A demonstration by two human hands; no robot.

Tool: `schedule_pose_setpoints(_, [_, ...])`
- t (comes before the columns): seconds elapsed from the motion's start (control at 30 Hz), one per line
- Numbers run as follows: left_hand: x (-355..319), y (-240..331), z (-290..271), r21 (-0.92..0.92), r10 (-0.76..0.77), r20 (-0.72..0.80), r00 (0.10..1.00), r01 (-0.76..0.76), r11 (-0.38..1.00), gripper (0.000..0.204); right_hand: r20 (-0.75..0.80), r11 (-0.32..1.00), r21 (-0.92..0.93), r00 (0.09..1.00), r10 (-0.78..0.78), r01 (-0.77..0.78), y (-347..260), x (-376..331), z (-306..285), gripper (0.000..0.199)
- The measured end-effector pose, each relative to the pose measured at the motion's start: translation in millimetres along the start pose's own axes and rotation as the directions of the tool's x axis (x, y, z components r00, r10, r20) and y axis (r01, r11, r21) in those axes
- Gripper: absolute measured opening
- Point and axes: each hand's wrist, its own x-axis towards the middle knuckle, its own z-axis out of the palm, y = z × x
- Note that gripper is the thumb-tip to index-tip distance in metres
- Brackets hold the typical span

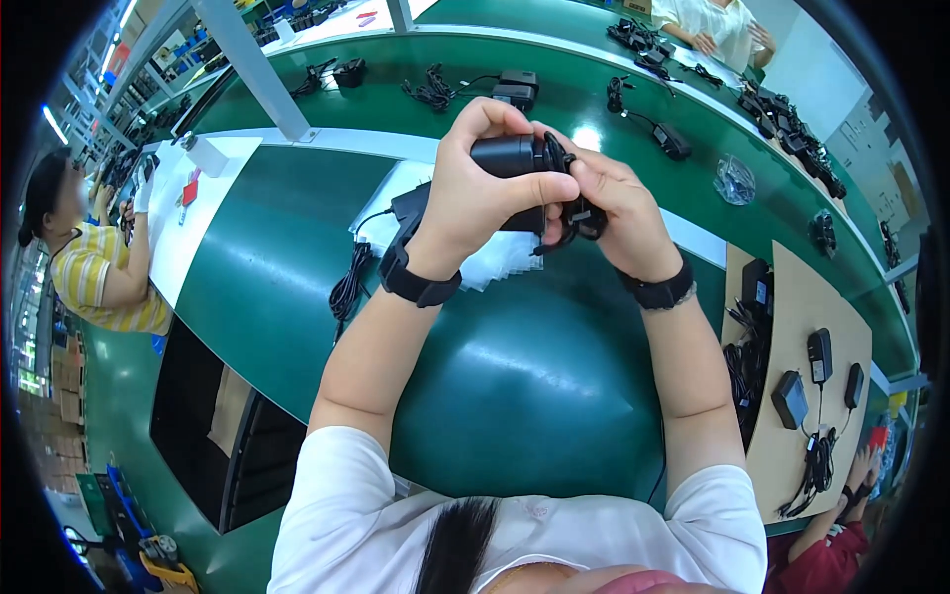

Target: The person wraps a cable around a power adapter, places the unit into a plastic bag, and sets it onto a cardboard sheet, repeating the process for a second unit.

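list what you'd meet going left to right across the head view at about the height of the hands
co-worker in a yellow striped top → white mat → coiled black cable → left hand → black power adapter → right hand → clear plastic bag → black adapters on the far belt edge

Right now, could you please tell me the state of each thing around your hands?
black power adapter: lifted off the bench, gripped by left hand.
adapter cord: bundled, pinched in right hand.
spare cord bundle: coiled, lying on the green bench.
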Motion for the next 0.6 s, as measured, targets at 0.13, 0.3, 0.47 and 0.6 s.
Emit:
schedule_pose_setpoints(0.13, [1, 3, 5, 0.179, 0.096, -0.046, 0.994, -0.086, 0.98, 0.048, -0.056, 0.785, -0.61, 0.982, -0.183, 0.112, 4, -1, -2, 0.047])
schedule_pose_setpoints(0.3, [-2, 8, -3, 0.244, 0.079, -0.143, 0.987, -0.042, 0.969, 0.042, 0.003, 0.683, -0.681, 0.934, -0.357, 0.264, 16, 2, 6, 0.048])
schedule_pose_setpoints(0.47, [-5, 35, -17, 0.449, 0.472, -0.344, 0.812, -0.3, 0.842, 0.04, -0.363, 0.829, -0.557, 0.881, -0.304, 0.057, -6, -8, 9, 0.031])
schedule_pose_setpoints(0.6, [-8, 31, -18, 0.602, 0.744, -0.175, 0.645, -0.528, 0.6, 0.043, -0.237, 0.95, -0.126, 0.938, 0.252, -0.287, 3, -9, 11, 0.042])
